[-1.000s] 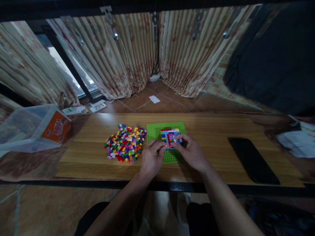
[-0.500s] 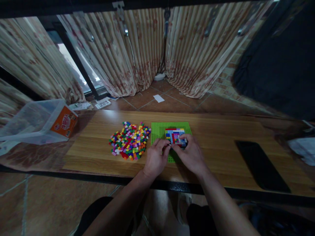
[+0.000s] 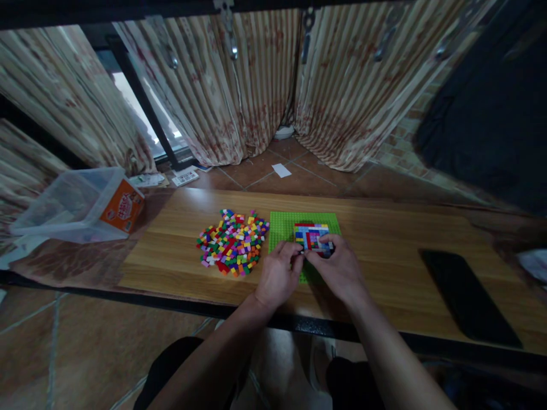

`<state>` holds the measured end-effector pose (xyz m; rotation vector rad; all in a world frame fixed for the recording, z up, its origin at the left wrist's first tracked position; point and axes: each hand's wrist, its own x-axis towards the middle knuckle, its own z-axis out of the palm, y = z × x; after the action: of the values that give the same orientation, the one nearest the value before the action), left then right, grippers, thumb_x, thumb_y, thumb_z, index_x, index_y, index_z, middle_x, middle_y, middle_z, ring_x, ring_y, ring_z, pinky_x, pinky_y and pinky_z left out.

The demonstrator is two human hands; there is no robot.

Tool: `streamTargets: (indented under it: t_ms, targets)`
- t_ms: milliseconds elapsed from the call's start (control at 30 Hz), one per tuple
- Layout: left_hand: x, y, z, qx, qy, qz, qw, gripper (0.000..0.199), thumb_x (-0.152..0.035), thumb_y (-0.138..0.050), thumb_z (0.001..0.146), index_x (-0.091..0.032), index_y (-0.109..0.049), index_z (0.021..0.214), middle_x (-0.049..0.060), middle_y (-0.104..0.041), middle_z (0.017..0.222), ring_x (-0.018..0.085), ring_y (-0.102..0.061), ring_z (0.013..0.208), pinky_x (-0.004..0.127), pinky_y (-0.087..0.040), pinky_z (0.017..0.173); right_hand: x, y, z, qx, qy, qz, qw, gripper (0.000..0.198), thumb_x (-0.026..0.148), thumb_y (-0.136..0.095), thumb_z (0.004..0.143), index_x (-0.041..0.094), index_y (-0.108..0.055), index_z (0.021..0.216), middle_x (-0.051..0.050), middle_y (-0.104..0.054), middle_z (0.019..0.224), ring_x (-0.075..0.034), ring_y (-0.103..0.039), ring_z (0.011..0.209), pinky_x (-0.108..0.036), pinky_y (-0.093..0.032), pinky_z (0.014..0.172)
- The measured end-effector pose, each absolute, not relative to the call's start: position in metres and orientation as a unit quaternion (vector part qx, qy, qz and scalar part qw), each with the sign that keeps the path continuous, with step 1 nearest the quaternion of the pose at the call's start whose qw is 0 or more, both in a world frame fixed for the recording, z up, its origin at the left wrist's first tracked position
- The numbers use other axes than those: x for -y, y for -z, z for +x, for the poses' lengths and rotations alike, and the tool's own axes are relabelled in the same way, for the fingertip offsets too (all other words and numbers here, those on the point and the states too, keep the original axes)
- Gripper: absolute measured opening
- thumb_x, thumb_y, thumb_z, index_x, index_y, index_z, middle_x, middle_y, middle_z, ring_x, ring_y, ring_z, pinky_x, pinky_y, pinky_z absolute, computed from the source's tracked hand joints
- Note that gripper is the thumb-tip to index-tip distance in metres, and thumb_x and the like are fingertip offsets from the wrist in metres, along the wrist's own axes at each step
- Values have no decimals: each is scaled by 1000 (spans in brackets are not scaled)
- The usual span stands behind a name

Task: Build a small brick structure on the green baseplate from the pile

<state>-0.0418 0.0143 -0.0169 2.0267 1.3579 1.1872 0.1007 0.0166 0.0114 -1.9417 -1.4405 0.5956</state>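
The squarish brick block sits on the green baseplate, far edge running left to right, long axis unclear. At its near side the left hand's fingers are narrow, the right hand's wider; what they grip, I cannot tell.

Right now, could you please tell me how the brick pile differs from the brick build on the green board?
The brick pile lies loose and jumbled, while the brick build is set in order on the green board. The brick pile spreads over more area than the brick build. The right hand partly covers the brick build; the brick pile lies uncovered. Both are multicoloured.
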Motion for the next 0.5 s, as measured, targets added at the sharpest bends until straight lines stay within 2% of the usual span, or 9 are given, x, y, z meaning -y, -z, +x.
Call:
streamTargets:
  t_ms: [300,500]
  targets:
    - [-17,12,-42,-498,-408,721,256,9,-13,-60,84,-20,-62,91,2,-64,86,14,-64,78,27,-54,76,-17,-2,104,557,-211,-742,307,48,55,-61,68,21,-58,102,-12,-61,104,-29,-59,95,-43,-45,85]
    - [-21,9,-45,-490,-390,734,265,9,-19,-61,85,-20,-63,93,3,-63,89,14,-63,77,27,-54,73,-15,3,110,585,-192,-729,300,56,67,-55,71,21,-57,104,-13,-62,105,-32,-60,97,-45,-46,84]
